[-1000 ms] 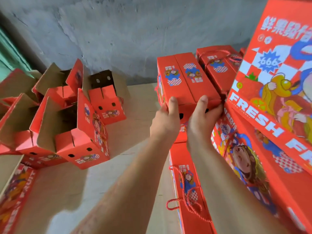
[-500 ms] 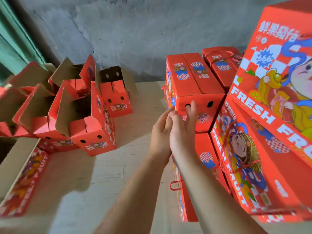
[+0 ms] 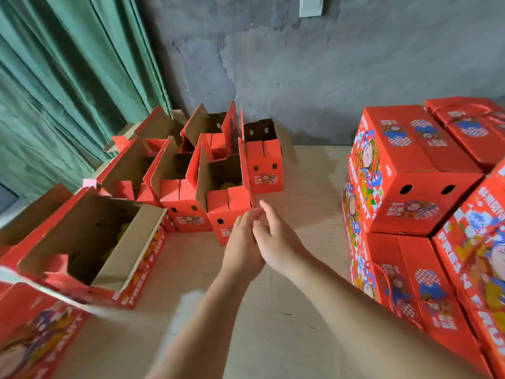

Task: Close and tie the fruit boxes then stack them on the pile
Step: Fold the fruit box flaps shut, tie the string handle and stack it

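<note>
Both arms reach forward, left hand (image 3: 241, 243) touching right hand (image 3: 276, 239), fingers relaxed, holding nothing.

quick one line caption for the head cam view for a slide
Both empty hands, left and right, reach toward open fruit boxes; closed boxes stacked at right.

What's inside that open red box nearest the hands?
Inside the open box, something yellowish shows near the bottom, likely fruit. The raised flaps and front wall hide the rest, so the amount is unclear.

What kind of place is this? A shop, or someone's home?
Probably a small fruit packing room, not a shop: open red boxes with fruit inside stand along a bare concrete wall, beside a pile of closed boxes.
</note>
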A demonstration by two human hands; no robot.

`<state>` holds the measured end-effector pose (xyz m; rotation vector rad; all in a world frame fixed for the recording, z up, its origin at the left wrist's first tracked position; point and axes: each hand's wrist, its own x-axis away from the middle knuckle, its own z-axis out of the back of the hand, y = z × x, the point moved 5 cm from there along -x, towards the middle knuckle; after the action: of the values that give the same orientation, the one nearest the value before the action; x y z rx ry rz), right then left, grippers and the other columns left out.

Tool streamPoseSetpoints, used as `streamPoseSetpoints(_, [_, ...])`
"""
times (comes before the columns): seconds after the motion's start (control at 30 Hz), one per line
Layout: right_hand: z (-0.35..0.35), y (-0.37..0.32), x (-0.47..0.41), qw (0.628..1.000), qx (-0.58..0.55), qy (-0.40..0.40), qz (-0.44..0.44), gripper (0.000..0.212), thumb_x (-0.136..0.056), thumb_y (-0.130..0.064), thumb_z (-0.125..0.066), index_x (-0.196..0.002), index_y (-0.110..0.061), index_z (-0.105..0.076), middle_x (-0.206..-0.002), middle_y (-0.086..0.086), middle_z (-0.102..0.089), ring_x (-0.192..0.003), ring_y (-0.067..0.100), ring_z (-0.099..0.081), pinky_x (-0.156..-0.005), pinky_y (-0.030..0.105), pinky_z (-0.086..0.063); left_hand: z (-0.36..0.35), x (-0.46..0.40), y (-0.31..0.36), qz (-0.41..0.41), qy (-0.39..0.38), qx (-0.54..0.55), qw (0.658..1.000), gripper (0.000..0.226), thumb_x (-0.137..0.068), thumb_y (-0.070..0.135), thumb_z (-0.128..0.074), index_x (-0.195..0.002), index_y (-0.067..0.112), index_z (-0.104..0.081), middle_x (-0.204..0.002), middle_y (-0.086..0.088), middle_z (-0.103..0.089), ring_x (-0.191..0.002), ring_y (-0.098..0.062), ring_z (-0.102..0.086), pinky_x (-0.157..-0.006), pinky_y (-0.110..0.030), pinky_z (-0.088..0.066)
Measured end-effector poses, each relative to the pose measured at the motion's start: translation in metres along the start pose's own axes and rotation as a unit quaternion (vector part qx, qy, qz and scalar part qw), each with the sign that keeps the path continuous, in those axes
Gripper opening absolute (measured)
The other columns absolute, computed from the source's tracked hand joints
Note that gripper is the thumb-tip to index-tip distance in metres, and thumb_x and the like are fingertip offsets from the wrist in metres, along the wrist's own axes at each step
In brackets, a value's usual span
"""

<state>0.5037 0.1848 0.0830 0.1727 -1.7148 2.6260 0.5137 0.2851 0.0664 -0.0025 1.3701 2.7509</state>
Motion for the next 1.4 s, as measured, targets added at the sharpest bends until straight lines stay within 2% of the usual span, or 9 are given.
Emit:
streamPoseSetpoints(0.2, [-0.034,-0.009,-0.064,0.997,0.074,-0.008,0.003,0.065,-0.102,-0.018,-0.047,-0.162,-0.029,-0.025,-0.165,0.000,-0.033,-0.146,0.022,-0.040,-0.118,0.041,-0.039,0.063,-0.080,-0.056,0.017,0.109,-0.162,0.981,0.077,-0.089,0.030,-0.069,-0.156,0.034,-0.032,-0.158,-0.007,-0.032,-0.142,-0.036,-0.034,-0.115,-0.052,-0.037])
streamPoseSetpoints(0.3, [-0.042,-0.004,-0.102,0.996,0.076,0.029,-0.049,0.079,-0.096,-0.023,-0.059,-0.163,-0.029,-0.017,-0.158,0.003,-0.041,-0.134,0.028,-0.052,-0.105,0.041,-0.051,0.086,-0.128,-0.095,0.140,0.144,-0.009,0.980,0.091,-0.089,0.037,-0.072,-0.159,0.038,-0.014,-0.152,-0.007,-0.037,-0.128,-0.030,-0.049,-0.092,-0.046,-0.058])
streamPoseSetpoints(0.43, [-0.052,0.014,-0.148,0.983,0.097,0.067,-0.138,0.068,-0.096,-0.038,-0.062,-0.155,-0.018,-0.032,-0.150,0.002,-0.049,-0.132,0.030,-0.055,-0.105,0.042,-0.047,0.077,-0.161,-0.148,0.206,0.052,0.007,0.977,0.046,-0.096,0.038,-0.062,-0.138,0.020,-0.055,-0.104,0.000,-0.070,-0.078,-0.016,-0.066,-0.058,-0.029,-0.052])
streamPoseSetpoints(0.6, [-0.066,0.043,-0.176,0.968,0.162,0.132,-0.139,0.027,-0.101,-0.038,-0.058,-0.113,-0.014,-0.062,-0.106,0.003,-0.068,-0.099,0.032,-0.066,-0.078,0.037,-0.049,0.048,-0.163,-0.194,0.185,-0.018,-0.070,0.980,0.042,-0.106,0.047,-0.041,-0.130,0.021,-0.063,-0.104,-0.008,-0.072,-0.093,-0.032,-0.068,-0.076,-0.036,-0.052])
streamPoseSetpoints(0.7, [-0.063,0.062,-0.177,0.957,0.165,0.181,-0.157,0.029,-0.108,-0.027,-0.045,-0.108,-0.005,-0.064,-0.107,0.016,-0.068,-0.099,0.037,-0.065,-0.073,0.035,-0.043,0.042,-0.153,-0.206,0.221,-0.001,-0.063,0.973,0.047,-0.107,0.042,-0.031,-0.098,0.011,-0.065,-0.099,-0.016,-0.072,-0.087,-0.036,-0.063,-0.075,-0.038,-0.048])
streamPoseSetpoints(0.9, [-0.044,0.086,-0.130,0.946,0.151,0.235,-0.162,0.033,-0.109,-0.027,-0.041,-0.085,-0.007,-0.052,-0.091,0.015,-0.060,-0.086,0.035,-0.057,-0.071,0.035,-0.036,0.028,-0.091,-0.171,0.248,0.003,-0.030,0.968,0.040,-0.105,0.032,-0.037,-0.091,0.004,-0.063,-0.090,-0.017,-0.072,-0.080,-0.038,-0.065,-0.070,-0.039,-0.053])
streamPoseSetpoints(1.1, [0.000,0.133,-0.016,0.941,0.084,0.294,-0.146,0.023,-0.106,-0.022,-0.051,-0.091,-0.005,-0.056,-0.095,0.019,-0.060,-0.094,0.040,-0.060,-0.076,0.040,-0.042,-0.066,0.080,-0.112,0.177,-0.103,-0.042,0.978,0.036,-0.106,0.047,-0.038,-0.120,0.022,-0.061,-0.110,-0.010,-0.071,-0.107,-0.036,-0.065,-0.082,-0.038,-0.052])
streamPoseSetpoints(1.2, [0.023,0.154,0.038,0.944,0.110,0.259,-0.171,0.034,-0.099,-0.020,-0.064,-0.126,0.001,-0.059,-0.125,0.029,-0.058,-0.123,0.042,-0.053,-0.104,0.046,-0.041,-0.109,0.154,-0.071,0.097,-0.218,-0.027,0.971,0.040,-0.103,0.045,-0.048,-0.141,0.035,-0.053,-0.129,0.003,-0.069,-0.115,-0.025,-0.065,-0.096,-0.035,-0.051])
streamPoseSetpoints(1.4, [0.042,0.179,0.110,0.963,0.014,0.170,-0.206,0.073,-0.098,-0.011,-0.068,-0.158,0.001,-0.028,-0.166,0.017,-0.023,-0.152,0.013,-0.022,-0.119,0.018,-0.019,-0.039,0.163,-0.078,-0.036,-0.029,-0.012,0.999,0.023,-0.093,0.029,-0.056,-0.100,0.029,-0.078,-0.094,0.012,-0.075,-0.091,-0.018,-0.065,-0.078,-0.035,-0.051])
